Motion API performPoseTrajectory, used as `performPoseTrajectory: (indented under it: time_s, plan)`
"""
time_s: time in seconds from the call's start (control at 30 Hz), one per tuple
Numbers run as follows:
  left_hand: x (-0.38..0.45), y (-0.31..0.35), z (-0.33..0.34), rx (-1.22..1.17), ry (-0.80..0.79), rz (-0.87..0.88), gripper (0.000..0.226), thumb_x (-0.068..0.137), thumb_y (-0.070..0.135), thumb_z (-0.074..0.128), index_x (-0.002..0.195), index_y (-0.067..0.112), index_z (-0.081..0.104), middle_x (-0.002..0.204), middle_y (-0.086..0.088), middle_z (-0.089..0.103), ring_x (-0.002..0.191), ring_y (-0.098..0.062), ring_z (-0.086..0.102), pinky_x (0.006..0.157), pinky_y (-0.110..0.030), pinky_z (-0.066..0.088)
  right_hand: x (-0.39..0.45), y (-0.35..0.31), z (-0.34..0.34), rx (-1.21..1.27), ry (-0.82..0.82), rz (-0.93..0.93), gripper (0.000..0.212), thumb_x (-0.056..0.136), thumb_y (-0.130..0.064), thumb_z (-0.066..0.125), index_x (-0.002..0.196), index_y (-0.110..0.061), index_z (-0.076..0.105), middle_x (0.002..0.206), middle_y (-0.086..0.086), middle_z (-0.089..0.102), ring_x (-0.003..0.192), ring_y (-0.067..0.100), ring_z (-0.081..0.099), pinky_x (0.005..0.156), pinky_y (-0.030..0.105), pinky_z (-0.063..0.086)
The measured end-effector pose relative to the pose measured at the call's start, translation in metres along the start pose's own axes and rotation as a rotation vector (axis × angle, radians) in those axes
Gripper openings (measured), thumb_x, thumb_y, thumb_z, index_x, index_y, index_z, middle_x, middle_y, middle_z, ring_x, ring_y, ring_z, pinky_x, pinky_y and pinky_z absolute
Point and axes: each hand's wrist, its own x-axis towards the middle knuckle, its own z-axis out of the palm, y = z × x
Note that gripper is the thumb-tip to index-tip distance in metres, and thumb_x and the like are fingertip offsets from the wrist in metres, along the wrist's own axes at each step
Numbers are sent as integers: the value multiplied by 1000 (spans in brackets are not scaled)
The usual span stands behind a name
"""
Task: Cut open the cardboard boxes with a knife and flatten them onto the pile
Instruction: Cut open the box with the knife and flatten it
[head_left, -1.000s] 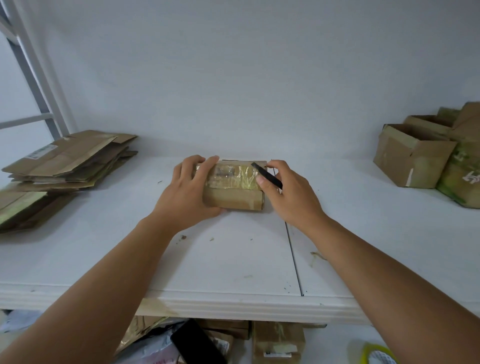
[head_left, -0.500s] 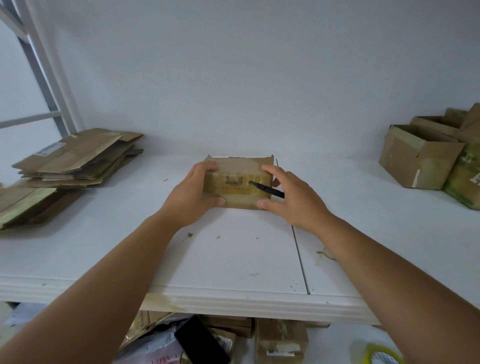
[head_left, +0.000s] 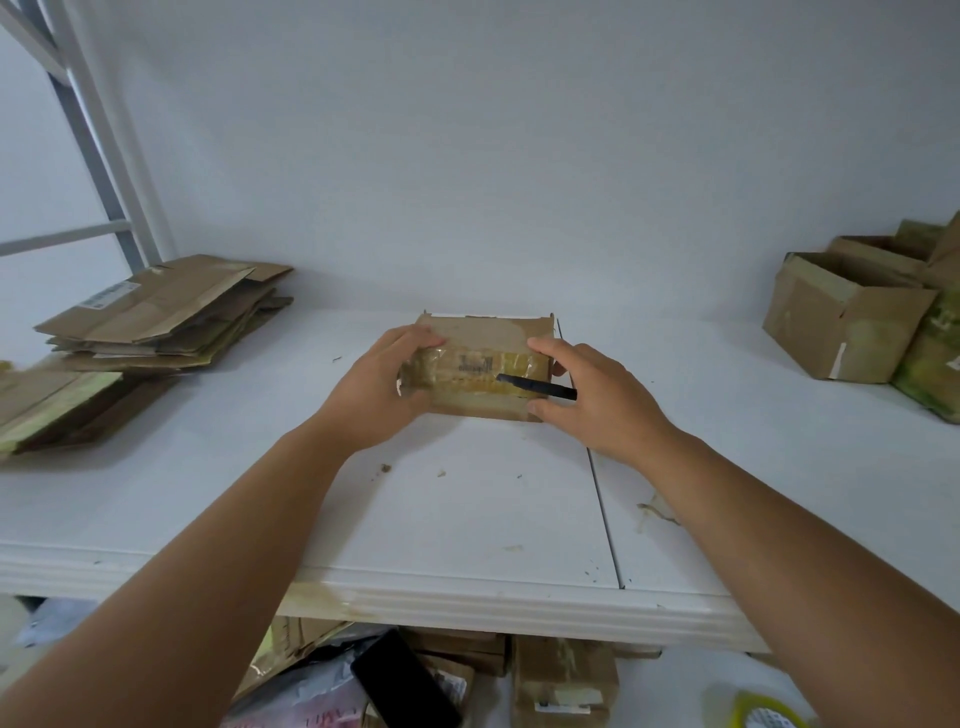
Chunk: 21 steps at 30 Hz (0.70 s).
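Between frames I saw the box tipped up, taped face toward me. Left hand gripped its far-side end; right hand pinched the knife against it, tape uncut.

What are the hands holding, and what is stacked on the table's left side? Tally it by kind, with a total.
taped box: 1
knife: 1
flattened cardboard stacks: 2, the far stack and the near stack
Total: 4
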Motion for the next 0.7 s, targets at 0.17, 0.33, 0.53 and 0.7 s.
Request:
performPoseTrajectory:
  time_s: [0.17, 0.33, 0.53, 0.7]
  plan:
    - [-1, -1, 1, 55, -8, 16, 67, 81, 4, 74, 140, 20, 48, 144, 7, 43, 126, -12, 47, 104, -36, 45, -1, 0, -2, 12, 22, 10, 64, 87, -48, 65, 145, -44, 37, 112, -10, 54, 92, 12, 49, 76, 30, 41]
    - [0, -5, 4, -24, 0, -58, 64, 83, 4, 71, 135, 23, 40, 141, 12, 45, 117, -15, 54, 102, -39, 46, -1, 0, -3, 17, 12, 35, 67, 86, -55, 61, 147, -46, 34, 112, -12, 54, 95, 10, 48, 78, 29, 41]
    - [2, -7, 3, -32, 26, 26, 53, 89, 8, 71, 134, 21, 48, 134, 11, 41, 117, -7, 49, 103, -30, 43, 1, 1, -5, 20, 24, 43, 66, 89, -61, 54, 149, -44, 32, 112, -13, 54, 96, 9, 49, 76, 28, 40]
    - [1, -1, 1, -102, 119, -9, 29, 99, 14, 59, 118, 35, 60, 126, 15, 56, 101, 7, 57, 89, -10, 42, 3, -1, -5, 133, 76, 98, 58, 91, -68, 41, 141, -39, 48, 84, -18, 56, 82, 3, 53, 69, 22, 41]
